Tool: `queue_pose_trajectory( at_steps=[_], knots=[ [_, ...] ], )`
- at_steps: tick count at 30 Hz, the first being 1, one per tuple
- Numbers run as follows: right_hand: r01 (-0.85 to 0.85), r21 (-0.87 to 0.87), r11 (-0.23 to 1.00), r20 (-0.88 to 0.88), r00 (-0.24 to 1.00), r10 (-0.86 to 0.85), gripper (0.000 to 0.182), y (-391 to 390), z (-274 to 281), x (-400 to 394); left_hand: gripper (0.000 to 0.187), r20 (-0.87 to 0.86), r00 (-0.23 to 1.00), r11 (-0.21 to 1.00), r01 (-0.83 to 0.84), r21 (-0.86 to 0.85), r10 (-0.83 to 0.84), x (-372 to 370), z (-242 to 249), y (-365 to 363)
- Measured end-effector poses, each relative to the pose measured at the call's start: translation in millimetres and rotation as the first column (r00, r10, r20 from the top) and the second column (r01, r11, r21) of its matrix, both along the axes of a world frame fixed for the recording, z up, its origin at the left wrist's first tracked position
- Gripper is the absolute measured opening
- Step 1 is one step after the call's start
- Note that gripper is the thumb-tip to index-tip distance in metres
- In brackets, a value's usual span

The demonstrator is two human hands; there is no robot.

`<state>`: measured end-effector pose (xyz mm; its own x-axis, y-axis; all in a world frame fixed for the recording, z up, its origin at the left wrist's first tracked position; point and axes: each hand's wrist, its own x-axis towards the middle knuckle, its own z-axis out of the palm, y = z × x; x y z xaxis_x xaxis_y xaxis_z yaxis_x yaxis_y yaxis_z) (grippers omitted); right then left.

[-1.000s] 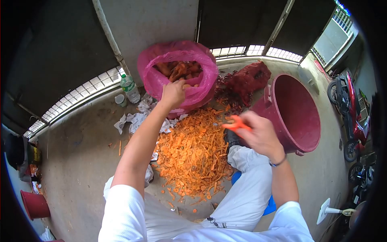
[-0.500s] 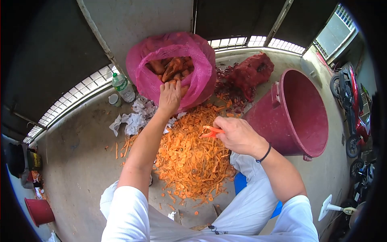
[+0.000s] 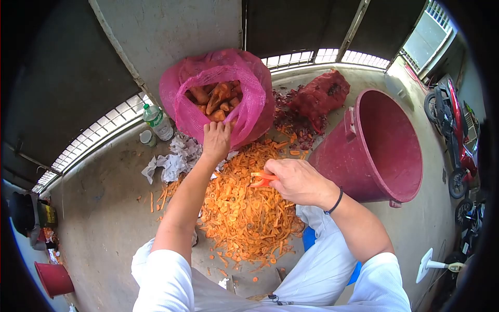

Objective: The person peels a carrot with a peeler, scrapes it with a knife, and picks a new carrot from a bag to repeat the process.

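Observation:
An orange peeler [image 3: 264, 179] sticks out to the left from my right hand [image 3: 297, 182], whose fingers are closed round its handle above the heap of carrot peelings [image 3: 244, 208]. My left hand [image 3: 216, 140] is at the near rim of a pink mesh sack [image 3: 254, 83], its fingers curled over the edge. What those fingers grip, the rim or a carrot, is hidden behind the hand. Inside the sack lie several unpeeled carrots [image 3: 220, 96], brownish with dirt.
A large dark-red tub [image 3: 340, 153] leans tilted at the right. Behind the heap lies a red mesh sack [image 3: 325, 96]. Crumpled paper [image 3: 179, 156], a plastic bottle [image 3: 157, 122] and a cup [image 3: 147, 138] are at the left. Motorbikes [image 3: 449, 125] stand far right.
My left hand has drawn back slightly from the sack's opening, so more carrots show. My right hand with the peeler has shifted a little left and down.

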<state>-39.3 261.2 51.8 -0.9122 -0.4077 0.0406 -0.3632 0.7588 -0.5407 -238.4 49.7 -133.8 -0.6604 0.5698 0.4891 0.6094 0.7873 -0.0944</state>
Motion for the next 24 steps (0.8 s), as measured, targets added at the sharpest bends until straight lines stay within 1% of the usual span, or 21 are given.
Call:
queue_pose_trajectory(
  at_steps=[1,2,4,5,7,8,9,11,12,14,15,17,18,20,21,23,24],
  knots=[
    [-0.002,-0.001,1.0,0.0,1.0,0.002,0.018,1,1,0,0.041,0.017,0.999,0.992,0.035,0.12,-0.038,2,7,-1],
    [-0.002,-0.014,1.0,-0.003,1.0,0.002,0.018,1,3,1,0.041,0.017,0.999,0.992,0.035,0.118,-0.037,1,15,-1],
    [0.003,-0.031,1.0,-0.005,1.0,-0.003,0.018,3,6,3,0.032,-0.02,1.0,0.949,0.002,0.315,0.004,-13,23,-6],
    [0.011,-0.041,0.999,-0.007,1.0,-0.011,0.018,4,8,2,0.032,-0.02,1.0,0.949,0.005,0.314,0.001,-22,26,-9],
    [0.02,-0.05,0.999,-0.009,1.0,-0.02,0.018,5,11,1,0.021,-0.006,0.991,0.944,-0.124,0.307,0.132,-43,31,-15],
    [0.026,-0.068,0.997,-0.024,0.999,-0.028,0.018,6,13,1,0.023,-0.039,0.995,0.953,-0.072,0.293,0.087,-53,32,-18],
    [0.03,-0.085,0.996,-0.04,0.999,-0.034,0.018,6,14,0,0.023,-0.036,0.995,0.953,-0.074,0.294,0.089,-58,35,-18],
    [0.033,-0.082,0.996,-0.041,0.998,-0.036,0.017,6,15,-2,0.018,0.091,0.996,1.0,-0.019,-0.004,0.02,-68,41,-17],
    [0.038,-0.078,0.996,-0.04,0.998,-0.041,0.017,7,15,-2,0.018,0.095,0.995,1.0,-0.016,-0.002,0.016,-68,47,-12],
    [0.036,-0.081,0.996,-0.044,0.998,-0.039,0.017,7,14,-2,0.027,0.059,0.988,0.967,-0.13,-0.221,0.146,-66,59,1],
    [0.028,-0.087,0.996,-0.05,0.998,-0.032,0.017,8,13,-2,0.027,0.065,0.988,0.967,-0.124,-0.222,0.142,-68,57,2],
    [0.024,-0.081,0.996,-0.046,0.999,-0.028,0.017,8,14,-1,0.034,0.113,0.986,0.95,-0.082,-0.301,0.12,-71,58,0],
    [0.017,-0.073,0.997,-0.047,0.999,-0.021,0.017,9,15,-1,0.034,0.113,0.986,0.95,-0.08,-0.302,0.119,-73,58,0],
    [0.008,-0.073,0.997,-0.033,0.999,-0.01,0.017,10,16,-1,0.036,0.14,0.978,0.917,-0.088,-0.389,0.154,-74,59,1],
    [-0.003,-0.073,0.997,-0.02,1.0,0.002,0.018,11,16,-1,0.036,0.14,0.978,0.918,-0.088,-0.388,0.153,-74,61,4],
    [0.005,-0.071,0.997,-0.01,1.0,-0.006,0.018,12,17,1,0.034,0.156,0.971,0.868,-0.084,-0.489,0.182,-76,67,10],
    [0.014,-0.072,0.997,0.0,1.0,-0.014,0.018,13,18,1,0.034,0.155,0.971,0.87,-0.085,-0.486,0.181,-79,62,11]
  ],
)
